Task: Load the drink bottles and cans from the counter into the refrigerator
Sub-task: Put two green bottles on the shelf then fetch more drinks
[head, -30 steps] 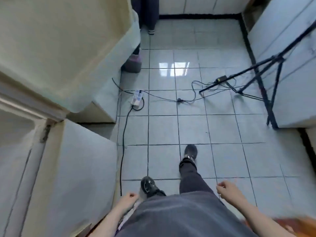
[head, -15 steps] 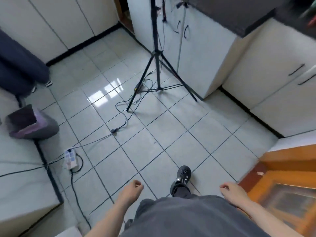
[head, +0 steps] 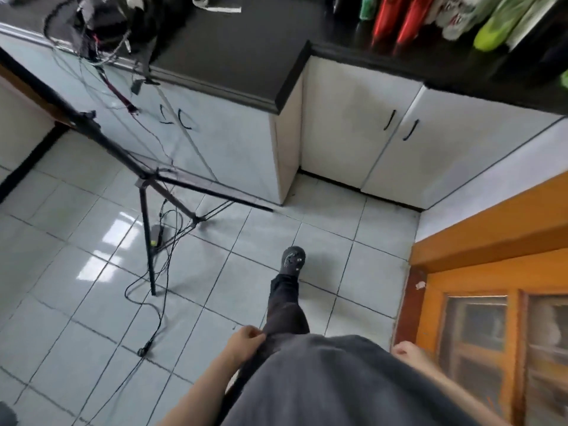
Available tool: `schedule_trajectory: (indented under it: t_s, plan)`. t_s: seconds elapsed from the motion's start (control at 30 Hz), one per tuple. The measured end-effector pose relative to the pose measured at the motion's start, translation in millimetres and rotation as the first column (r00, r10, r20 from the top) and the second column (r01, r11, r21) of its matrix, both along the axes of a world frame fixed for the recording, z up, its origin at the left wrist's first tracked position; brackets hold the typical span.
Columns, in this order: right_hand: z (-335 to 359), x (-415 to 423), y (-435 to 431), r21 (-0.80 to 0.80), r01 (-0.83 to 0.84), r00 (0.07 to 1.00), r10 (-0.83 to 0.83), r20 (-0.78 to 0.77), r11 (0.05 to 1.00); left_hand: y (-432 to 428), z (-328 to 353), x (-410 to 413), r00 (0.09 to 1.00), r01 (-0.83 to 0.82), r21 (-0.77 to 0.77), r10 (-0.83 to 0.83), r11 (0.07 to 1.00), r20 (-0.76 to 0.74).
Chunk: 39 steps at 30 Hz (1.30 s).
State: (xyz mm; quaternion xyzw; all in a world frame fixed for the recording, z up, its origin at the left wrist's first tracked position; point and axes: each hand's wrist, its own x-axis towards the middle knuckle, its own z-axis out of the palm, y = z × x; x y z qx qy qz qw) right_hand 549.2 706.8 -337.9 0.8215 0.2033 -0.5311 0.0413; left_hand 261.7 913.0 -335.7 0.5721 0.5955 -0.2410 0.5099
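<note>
Hand L [head: 246,338] loose; hand R [head: 406,352] loose

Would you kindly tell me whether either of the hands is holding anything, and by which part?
Nothing is held: left hand and right hand hang loosely curled; the bottles stand on the counter.

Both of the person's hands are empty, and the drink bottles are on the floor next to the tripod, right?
Not quite. The drink bottles are on the black counter, at the upper right of the head view, not on the floor. Only the tripod stands there. The rest is right: the left hand and right hand hold nothing.
</note>
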Motion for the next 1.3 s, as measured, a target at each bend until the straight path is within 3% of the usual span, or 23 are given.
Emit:
schedule_trajectory:
  t_s: [0.17, 0.43, 0.57, 0.8, 0.93, 1.0, 1.13, 1.3]
  plan:
    - [3.2, 49.3, 41.3, 0.033, 0.211, 0.976, -0.213, 0.049, 0.977, 110.2, -19.8, 52.8, 0.99, 0.134, -0.044, -0.136, 0.99, -0.04]
    - [35.1, 111.0, 157.2, 0.219, 0.528, 0.832, -0.551, 0.061, 0.821, 285.1, 1.7, 216.3, 0.938, 0.341, 0.144, -0.347, 0.929, 0.015]
    - [36.6, 125.2, 186.5, 0.265, 0.592, 0.786, -0.617, 0.018, 0.761, 312.0, 16.3, 294.1, 0.889, 0.452, 0.145, -0.458, 0.88, 0.01]
    - [34.9, 226.5, 188.7, 0.309, 0.74, 0.634, -0.773, -0.025, 0.597, 298.7, 17.7, 415.6, 0.896, 0.418, 0.074, -0.425, 0.905, 0.13]
    - [49.5, 326.4, 196.6, 0.426, 0.66, 0.659, -0.749, 0.065, 0.618, 284.8, 27.7, 499.6, 0.921, 0.29, 0.121, -0.311, 0.949, 0.233]
    - [67.7, 378.5, 205.9, 0.544, 0.62, 0.625, -0.775, 0.092, 0.565, 278.5, 41.3, 547.8, 0.914, 0.228, 0.173, -0.272, 0.958, 0.301]
    - [119.1, 468.8, 236.7, 0.832, 0.344, 0.481, -0.843, 0.241, 0.434, 269.3, 81.9, 641.4, 0.838, 0.107, 0.279, -0.238, 0.954, 0.491]
    - [173.7, 541.9, 268.2, 0.949, -0.035, 0.238, -0.92, 0.312, 0.313, 263.3, 139.8, 718.6, 0.645, -0.121, 0.384, -0.221, 0.915, 0.731]
